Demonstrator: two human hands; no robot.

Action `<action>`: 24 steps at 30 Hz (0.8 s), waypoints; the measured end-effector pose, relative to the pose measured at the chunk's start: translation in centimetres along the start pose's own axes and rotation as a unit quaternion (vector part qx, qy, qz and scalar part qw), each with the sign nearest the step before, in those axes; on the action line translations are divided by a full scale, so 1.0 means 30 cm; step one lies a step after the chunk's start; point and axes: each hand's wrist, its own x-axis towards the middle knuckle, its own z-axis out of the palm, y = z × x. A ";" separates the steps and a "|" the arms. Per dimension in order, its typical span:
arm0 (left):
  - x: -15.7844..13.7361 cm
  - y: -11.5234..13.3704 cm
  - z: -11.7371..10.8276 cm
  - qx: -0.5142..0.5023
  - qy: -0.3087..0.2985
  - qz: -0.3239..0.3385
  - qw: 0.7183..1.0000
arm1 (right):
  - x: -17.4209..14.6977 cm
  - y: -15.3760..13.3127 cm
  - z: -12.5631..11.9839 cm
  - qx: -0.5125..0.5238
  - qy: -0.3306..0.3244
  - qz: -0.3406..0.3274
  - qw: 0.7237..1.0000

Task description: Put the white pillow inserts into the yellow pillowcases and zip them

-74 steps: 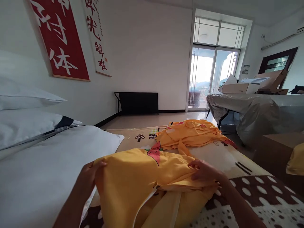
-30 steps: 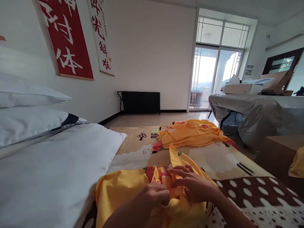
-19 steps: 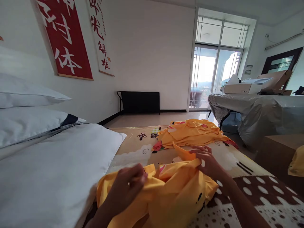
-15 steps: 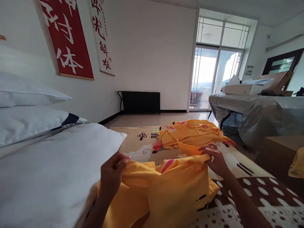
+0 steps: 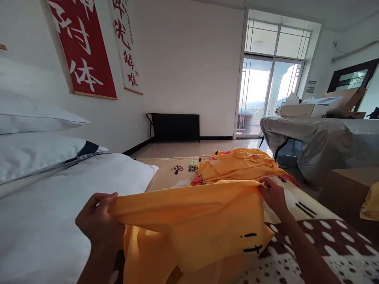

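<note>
A yellow-orange cloth (image 5: 201, 225) with small black printed marks is stretched between my two hands, its upper edge pulled nearly straight. My left hand (image 5: 100, 215) pinches the left end of that edge, thumb on top, beside the white pillow (image 5: 59, 213). At the right end, my right hand (image 5: 272, 193) grips the corner between thumb and fingers. The cloth's lower part hangs down and lies on the patterned blanket (image 5: 319, 236). Just beyond it rests a crumpled heap of the same yellow cloth (image 5: 237, 165) with pink and red prints. What kind of item the cloth is, I cannot tell.
More white pillows (image 5: 32, 154) are stacked at the left. A cardboard box (image 5: 349, 193) stands at the right, with a yellow cloth (image 5: 370, 203) at its edge. Behind it, a plastic-covered table (image 5: 310, 134) carries boxes. A black panel (image 5: 176, 127) leans by the far wall.
My left hand has moved left and drawn the cloth's upper edge taut. My right hand has shifted slightly right. The pink print on the held cloth no longer shows.
</note>
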 end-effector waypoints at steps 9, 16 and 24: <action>0.027 0.013 -0.006 -0.052 0.003 0.032 0.998 | -0.054 0.185 0.122 -0.029 -0.278 -0.006 0.960; 0.045 -0.019 -0.031 0.164 0.059 0.163 0.971 | -0.051 0.164 0.075 0.026 -0.238 -0.035 0.970; 0.295 0.179 -0.016 0.208 -0.032 0.727 0.653 | 0.265 0.095 -0.177 -0.032 -0.029 -0.010 0.999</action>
